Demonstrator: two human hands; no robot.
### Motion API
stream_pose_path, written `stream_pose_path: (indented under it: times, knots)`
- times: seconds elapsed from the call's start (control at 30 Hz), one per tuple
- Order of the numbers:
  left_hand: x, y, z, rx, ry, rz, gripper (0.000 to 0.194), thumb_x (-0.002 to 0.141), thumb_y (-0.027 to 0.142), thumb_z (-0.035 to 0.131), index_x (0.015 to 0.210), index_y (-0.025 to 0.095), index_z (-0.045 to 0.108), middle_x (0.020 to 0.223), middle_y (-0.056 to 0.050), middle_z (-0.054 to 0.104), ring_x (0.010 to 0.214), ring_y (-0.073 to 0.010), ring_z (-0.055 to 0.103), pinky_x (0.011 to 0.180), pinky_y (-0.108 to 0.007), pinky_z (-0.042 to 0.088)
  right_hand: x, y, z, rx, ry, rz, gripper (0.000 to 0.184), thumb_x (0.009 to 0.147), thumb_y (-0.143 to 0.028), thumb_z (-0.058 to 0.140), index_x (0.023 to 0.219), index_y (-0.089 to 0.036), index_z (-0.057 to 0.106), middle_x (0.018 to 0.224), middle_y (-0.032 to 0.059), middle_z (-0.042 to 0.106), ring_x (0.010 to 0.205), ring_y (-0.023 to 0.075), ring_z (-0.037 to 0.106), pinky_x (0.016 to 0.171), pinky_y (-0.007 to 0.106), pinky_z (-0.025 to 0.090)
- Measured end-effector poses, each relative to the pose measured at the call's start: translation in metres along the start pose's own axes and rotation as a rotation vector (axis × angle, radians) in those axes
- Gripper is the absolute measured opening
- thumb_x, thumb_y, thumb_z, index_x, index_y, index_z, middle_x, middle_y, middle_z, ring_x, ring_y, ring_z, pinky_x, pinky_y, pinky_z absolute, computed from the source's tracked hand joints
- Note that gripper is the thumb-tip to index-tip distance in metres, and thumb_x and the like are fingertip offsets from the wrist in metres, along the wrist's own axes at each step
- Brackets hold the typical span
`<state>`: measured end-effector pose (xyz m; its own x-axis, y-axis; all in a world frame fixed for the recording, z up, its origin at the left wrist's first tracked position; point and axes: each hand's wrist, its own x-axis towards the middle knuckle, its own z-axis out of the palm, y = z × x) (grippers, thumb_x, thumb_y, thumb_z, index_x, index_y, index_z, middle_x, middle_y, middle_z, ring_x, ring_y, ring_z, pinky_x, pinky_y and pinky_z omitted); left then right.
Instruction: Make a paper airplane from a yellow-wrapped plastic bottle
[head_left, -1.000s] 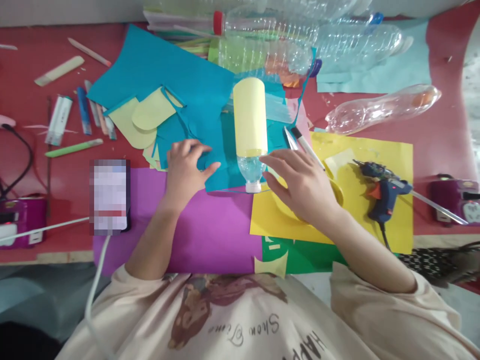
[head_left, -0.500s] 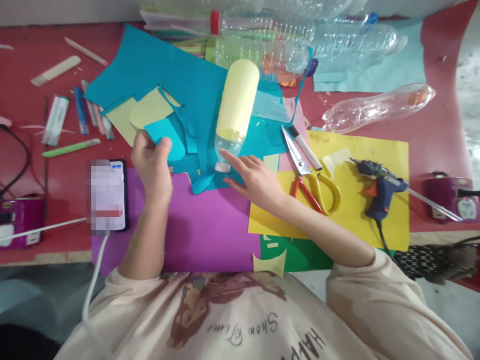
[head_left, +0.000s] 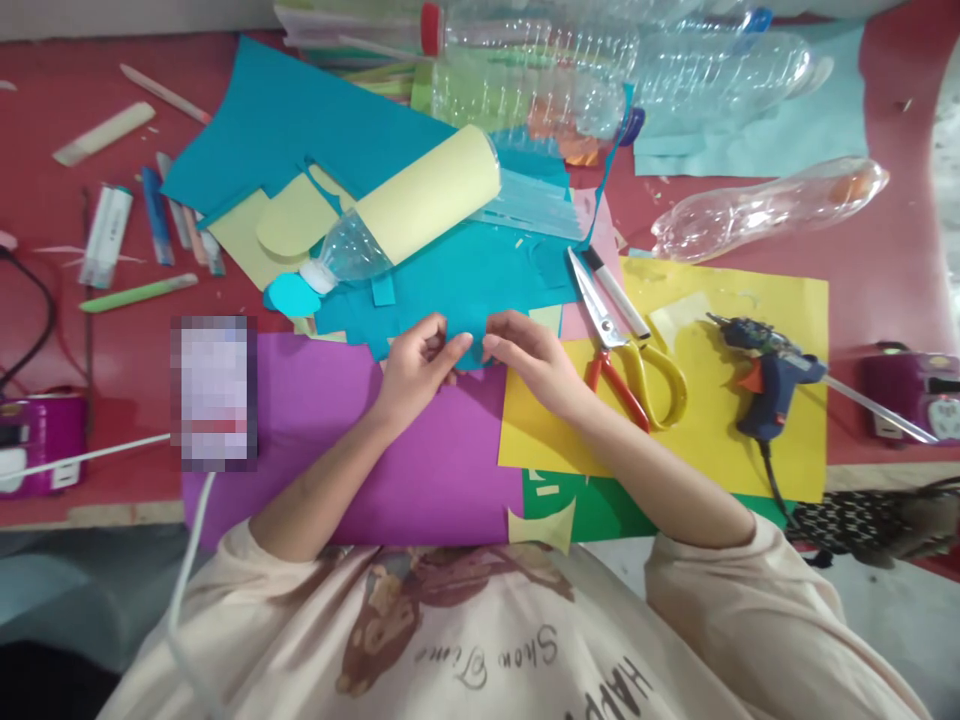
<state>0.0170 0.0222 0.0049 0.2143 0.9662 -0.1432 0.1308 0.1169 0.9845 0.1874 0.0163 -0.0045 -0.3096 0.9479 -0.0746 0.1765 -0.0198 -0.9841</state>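
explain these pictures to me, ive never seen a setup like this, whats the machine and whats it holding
There is no machine: these are a person's bare hands, filmed by one camera worn on the head, looking forward and down. The left hand and right hand pinch a small piece of blue paper between them. On the red table lie a paper-wrapped bottle, scissors, a glue gun and coloured sheets. Clear bottles lie at the far side.

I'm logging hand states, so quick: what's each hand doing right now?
Left hand: closed, pinching a small blue paper piece.
Right hand: closed, pinching the same piece from the other side.
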Motion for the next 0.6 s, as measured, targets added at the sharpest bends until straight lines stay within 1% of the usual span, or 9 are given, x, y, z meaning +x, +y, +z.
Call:
stream_pose_path:
  times: [0.03,0.1,0.2,0.27,0.3,0.37,0.43,0.53,0.6]
  knots:
    - [0.001,-0.001,0.001,-0.023,-0.016,-0.021,0.059,0.072,0.07,0.069,0.063,0.022,0.035,0.047,0.009,0.041,0.038,-0.0073,0.052,0.034,-0.016,0.034,0.0,0.001,0.0,0.075,-0.005,0.024,0.032,0.088,-0.051,0.056,0.088,-0.019,0.054,0.076,0.0016,0.062,0.071,0.0148,0.063,0.067,0.029,0.052]
    - [0.002,-0.003,0.004,-0.06,-0.038,-0.046,0.059,0.07,0.07,0.071,0.065,0.022,0.036,0.05,0.009,0.043,0.04,-0.0074,0.054,0.036,-0.016,0.038,0.001,0.002,0.001,0.184,-0.008,0.061,0.039,0.081,-0.056,0.065,0.078,-0.02,0.05,0.068,-0.0027,0.054,0.064,0.0117,0.057,0.061,0.026,0.048]
    - [0.002,-0.004,0.006,-0.072,-0.06,-0.057,0.053,0.073,0.065,0.071,0.071,0.021,0.041,0.057,0.008,0.047,0.048,-0.008,0.057,0.045,-0.017,0.047,0.003,0.0,0.0,0.264,0.01,0.1,0.047,0.075,-0.063,0.07,0.072,-0.02,0.049,0.064,-0.0041,0.051,0.06,0.0099,0.053,0.059,0.025,0.044]
    - [0.001,-0.003,0.003,-0.056,-0.064,-0.035,0.044,0.076,0.059,0.07,0.084,0.022,0.048,0.068,0.005,0.057,0.06,-0.0103,0.062,0.056,-0.02,0.053,0.004,-0.003,-0.002,0.279,0.018,0.114,0.05,0.071,-0.065,0.072,0.07,-0.02,0.051,0.062,-0.0041,0.052,0.06,0.0099,0.053,0.059,0.026,0.045]
    - [0.001,-0.002,0.0,-0.044,-0.064,-0.016,0.041,0.079,0.056,0.068,0.094,0.022,0.051,0.077,0.002,0.062,0.068,-0.0116,0.065,0.062,-0.022,0.055,0.004,-0.005,-0.004,0.281,0.019,0.117,0.05,0.069,-0.066,0.073,0.069,-0.02,0.052,0.062,-0.0041,0.053,0.059,0.01,0.053,0.06,0.026,0.045]
    - [0.002,0.001,-0.006,-0.016,-0.068,0.018,0.04,0.085,0.047,0.061,0.114,0.022,0.049,0.098,-0.003,0.067,0.08,-0.0135,0.067,0.073,-0.025,0.056,0.005,-0.007,-0.009,0.278,0.021,0.113,0.051,0.068,-0.066,0.074,0.068,-0.02,0.052,0.061,-0.004,0.054,0.058,0.0098,0.054,0.059,0.026,0.045]
    - [0.005,0.003,-0.011,0.009,-0.086,0.036,0.039,0.09,0.038,0.055,0.124,0.022,0.046,0.109,-0.005,0.067,0.085,-0.0135,0.068,0.079,-0.028,0.056,0.006,-0.008,-0.012,0.271,0.035,0.109,0.05,0.068,-0.066,0.074,0.068,-0.02,0.053,0.06,-0.0041,0.054,0.056,0.0095,0.053,0.057,0.026,0.045]
    - [0.01,-0.001,-0.013,0.04,-0.111,0.054,0.038,0.088,0.031,0.056,0.124,0.022,0.047,0.108,-0.005,0.069,0.086,-0.014,0.069,0.081,-0.028,0.056,0.007,-0.005,-0.015,0.259,0.073,0.113,0.05,0.067,-0.067,0.074,0.067,-0.02,0.053,0.059,-0.0041,0.054,0.054,0.0094,0.053,0.054,0.025,0.044]
    - [0.012,-0.007,-0.01,0.04,-0.108,0.08,0.035,0.089,0.034,0.057,0.121,0.021,0.05,0.103,-0.005,0.07,0.086,-0.0151,0.07,0.08,-0.028,0.056,0.008,-0.002,-0.016,0.248,0.092,0.113,0.051,0.068,-0.067,0.073,0.067,-0.02,0.054,0.057,-0.004,0.055,0.053,0.0096,0.053,0.053,0.025,0.044]
